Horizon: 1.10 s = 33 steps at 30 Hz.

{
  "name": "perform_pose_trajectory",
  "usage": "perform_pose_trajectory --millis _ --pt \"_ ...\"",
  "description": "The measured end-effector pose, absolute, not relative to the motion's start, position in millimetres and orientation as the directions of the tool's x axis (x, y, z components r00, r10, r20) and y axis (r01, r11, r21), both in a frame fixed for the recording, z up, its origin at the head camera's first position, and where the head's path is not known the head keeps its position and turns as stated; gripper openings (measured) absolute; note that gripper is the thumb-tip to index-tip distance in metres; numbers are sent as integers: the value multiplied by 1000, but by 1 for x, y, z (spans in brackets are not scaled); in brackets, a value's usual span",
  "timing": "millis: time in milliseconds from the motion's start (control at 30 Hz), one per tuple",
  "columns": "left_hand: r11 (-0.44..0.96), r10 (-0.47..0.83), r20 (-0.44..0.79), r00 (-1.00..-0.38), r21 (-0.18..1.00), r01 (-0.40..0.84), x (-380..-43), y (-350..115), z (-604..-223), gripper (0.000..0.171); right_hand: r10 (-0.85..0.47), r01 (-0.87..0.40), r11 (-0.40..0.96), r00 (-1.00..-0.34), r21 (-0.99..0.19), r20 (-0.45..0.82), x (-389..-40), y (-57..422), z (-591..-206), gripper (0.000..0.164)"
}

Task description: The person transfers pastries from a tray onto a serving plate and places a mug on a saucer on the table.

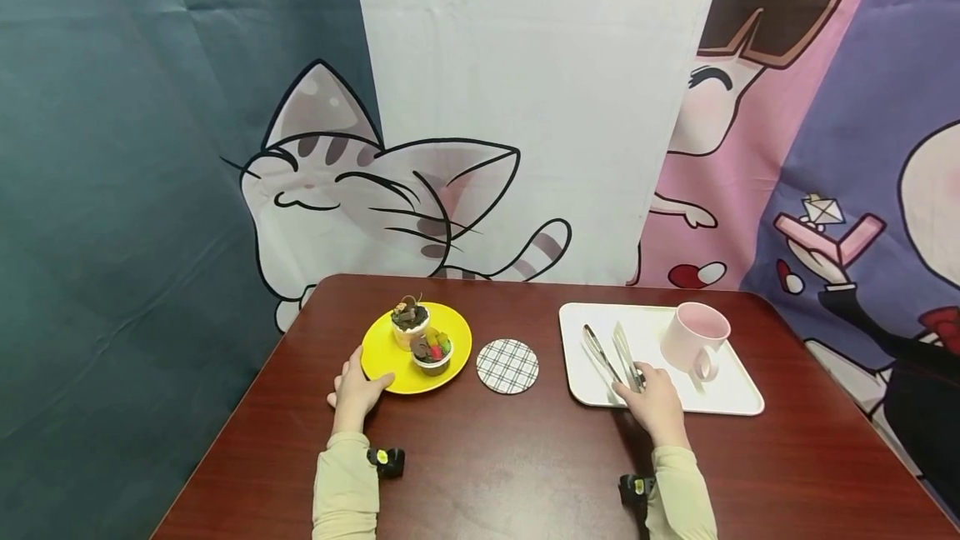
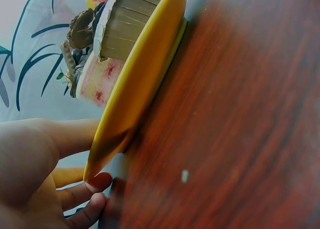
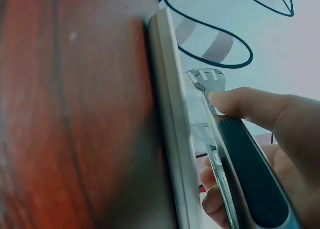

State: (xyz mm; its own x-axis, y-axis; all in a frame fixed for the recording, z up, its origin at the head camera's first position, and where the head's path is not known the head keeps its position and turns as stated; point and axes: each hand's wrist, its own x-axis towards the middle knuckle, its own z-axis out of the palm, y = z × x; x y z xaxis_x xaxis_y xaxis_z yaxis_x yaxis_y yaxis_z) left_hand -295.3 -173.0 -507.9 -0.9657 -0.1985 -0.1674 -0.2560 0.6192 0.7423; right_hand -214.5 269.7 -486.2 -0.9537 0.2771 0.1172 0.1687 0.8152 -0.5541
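My left hand (image 1: 358, 390) grips the near left rim of a yellow plate (image 1: 382, 369), its thumb over the edge and other fingers around the outside and below. On the plate sit two small cupcakes, one (image 1: 410, 325) in a pale pink cup with dark topping, the other (image 1: 432, 357) in a brown cup with fruit on top. My right hand (image 1: 654, 408) holds metal tongs (image 1: 600, 352) between thumb and fingers, over the near edge of a white tray (image 1: 720, 402). The right wrist view shows the tongs' dark handle inlay and slotted end.
A pink mug (image 1: 686, 340) stands on the right part of the tray. Between plate and tray lies a round checked coaster (image 1: 507, 366). Everything rests on a brown wooden table (image 1: 495, 473), with a printed cat curtain (image 1: 517, 48) behind its far edge.
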Motion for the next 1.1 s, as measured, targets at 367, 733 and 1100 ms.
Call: perform_pose_trajectory --millis 367,733,1100 --pt "627 -199 -155 -968 739 -247 -297 -175 -511 85 269 182 826 -959 -533 89 -217 276 -486 63" --pt "624 -202 -159 -966 740 -252 -296 -174 -511 84 371 176 737 -913 -653 172 -209 291 -471 56" --pt "629 -195 -164 -967 736 -252 -295 -174 -510 84 613 244 578 -759 -778 218 -199 335 -465 62"
